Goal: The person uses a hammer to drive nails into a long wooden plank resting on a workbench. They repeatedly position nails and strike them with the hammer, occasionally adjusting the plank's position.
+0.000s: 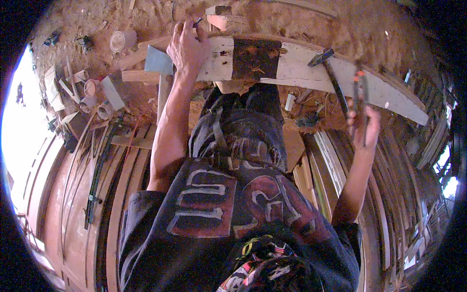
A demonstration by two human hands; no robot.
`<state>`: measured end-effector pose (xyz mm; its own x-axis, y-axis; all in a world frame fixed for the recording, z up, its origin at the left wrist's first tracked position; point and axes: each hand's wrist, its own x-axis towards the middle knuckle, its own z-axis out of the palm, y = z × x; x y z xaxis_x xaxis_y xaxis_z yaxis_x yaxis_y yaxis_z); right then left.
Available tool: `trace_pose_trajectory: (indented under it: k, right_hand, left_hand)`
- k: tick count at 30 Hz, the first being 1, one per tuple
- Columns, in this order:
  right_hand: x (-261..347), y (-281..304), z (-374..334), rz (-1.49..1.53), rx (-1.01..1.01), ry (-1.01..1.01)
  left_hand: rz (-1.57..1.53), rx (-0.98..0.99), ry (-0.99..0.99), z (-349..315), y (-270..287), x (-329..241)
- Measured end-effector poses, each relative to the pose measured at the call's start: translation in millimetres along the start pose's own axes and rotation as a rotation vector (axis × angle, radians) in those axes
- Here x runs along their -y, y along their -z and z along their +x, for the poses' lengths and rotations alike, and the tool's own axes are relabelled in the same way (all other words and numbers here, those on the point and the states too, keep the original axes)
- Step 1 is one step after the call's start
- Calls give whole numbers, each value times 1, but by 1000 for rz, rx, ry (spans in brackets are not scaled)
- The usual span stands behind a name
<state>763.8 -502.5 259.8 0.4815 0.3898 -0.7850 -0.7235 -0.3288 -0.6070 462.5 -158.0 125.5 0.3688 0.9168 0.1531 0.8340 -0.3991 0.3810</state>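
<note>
A long white-painted plank [301, 68] with a dark brown patch [255, 58] lies across in front of me. My left hand [187, 46] rests on the plank's left part and pinches a small dark thin object [197, 22] at its far edge; I cannot tell what that object is. My right hand [366, 127] is raised at the right and grips a pair of pliers [359, 90] with dark and orange handles, jaws pointing toward the plank. A hammer [333, 78] lies slanted on the plank just left of the pliers.
Sandy ground lies beyond the plank, strewn with wood offcuts [224, 20]. A pale roll [121, 40], small cups [91, 87] and a blue-grey sheet [158, 61] sit at the left. Long wooden slats [126, 185] are stacked on both sides of my body.
</note>
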Motion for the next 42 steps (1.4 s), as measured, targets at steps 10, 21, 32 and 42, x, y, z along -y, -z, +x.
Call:
trace_pose_trajectory:
  k: [10,21,32,42]
  right_hand:
    - [-73,-149,-39,311,299,-546]
    - [-34,-181,-33,302,220,-737]
    - [-2,-178,22,597,405,-936]
    - [-20,-168,19,811,295,-980]
  left_hand:
    - [8,38,1,3,-5,-2]
    - [12,14,26,0,-3,-3]
    - [-30,43,17,0,-6,-2]
    - [-41,93,68,-3,-7,-1]
